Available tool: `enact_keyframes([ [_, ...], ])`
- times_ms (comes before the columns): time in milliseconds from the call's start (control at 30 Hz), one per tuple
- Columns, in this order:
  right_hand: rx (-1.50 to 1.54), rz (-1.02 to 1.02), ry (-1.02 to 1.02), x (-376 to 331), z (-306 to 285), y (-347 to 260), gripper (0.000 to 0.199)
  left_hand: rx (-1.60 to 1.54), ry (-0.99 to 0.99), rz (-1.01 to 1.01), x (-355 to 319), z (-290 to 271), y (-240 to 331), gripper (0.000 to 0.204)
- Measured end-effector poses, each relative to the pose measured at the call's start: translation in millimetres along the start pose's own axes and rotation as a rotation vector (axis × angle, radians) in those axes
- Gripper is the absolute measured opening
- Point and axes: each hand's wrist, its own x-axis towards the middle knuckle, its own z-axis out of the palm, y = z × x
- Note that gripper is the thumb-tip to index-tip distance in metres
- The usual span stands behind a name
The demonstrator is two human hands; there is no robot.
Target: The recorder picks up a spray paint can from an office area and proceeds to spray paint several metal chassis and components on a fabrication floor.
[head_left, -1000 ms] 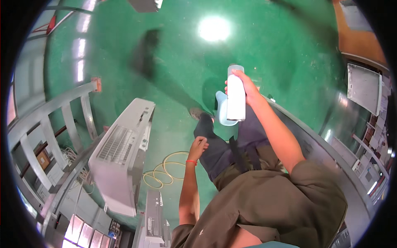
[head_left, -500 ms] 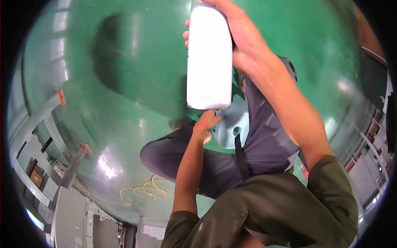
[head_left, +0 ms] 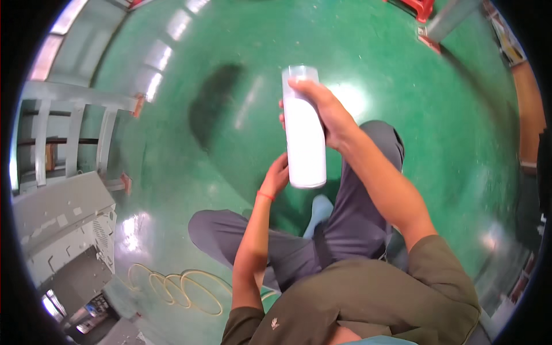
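A white cylindrical can with a translucent cap stands out in front of me, tilted slightly. My right hand is wrapped round its upper part, thumb lying near the cap and fingertips showing on the left side. Close to the can's lower left side is my left hand, with a red band at the wrist. Its fingers are stretched out, their tips partly hidden by the can, and I cannot tell whether they touch it. Below the can, between my bent legs, part of a light blue object shows.
Green glossy floor surrounds me. A coiled yellowish hose lies at the lower left, near a grey metal cabinet. Further left stands a grey frame. A grey post and a red plastic stool are at the far right.
The can in my right hand has moved lower and farther from the camera, and its cap now shows. My left hand has left the blue object and come beside the can. The view has turned.
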Motion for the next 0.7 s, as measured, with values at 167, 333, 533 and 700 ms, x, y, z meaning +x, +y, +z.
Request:
enact_keyframes([
  [167,-0.092,0.089,-0.205,-5.2,17.8,7.5,0.056,-0.290,0.173,-0.082,-14.1,-15.1,80.2,0.044],
  [333,-0.149,0.182,-0.268,0.4,37.6,24.8,0.055,-0.298,0.256,-0.056,-36.8,-13.5,101.4,0.051],
  [533,-0.075,0.363,-0.354,31.1,25.2,39.2,0.052,-0.511,0.338,0.067,-50.0,12.5,134.9,0.043],
  [700,-0.097,0.530,-0.441,57.1,33.7,54.0,0.056,-0.424,0.401,0.140,-68.4,30.2,136.5,0.041],
])
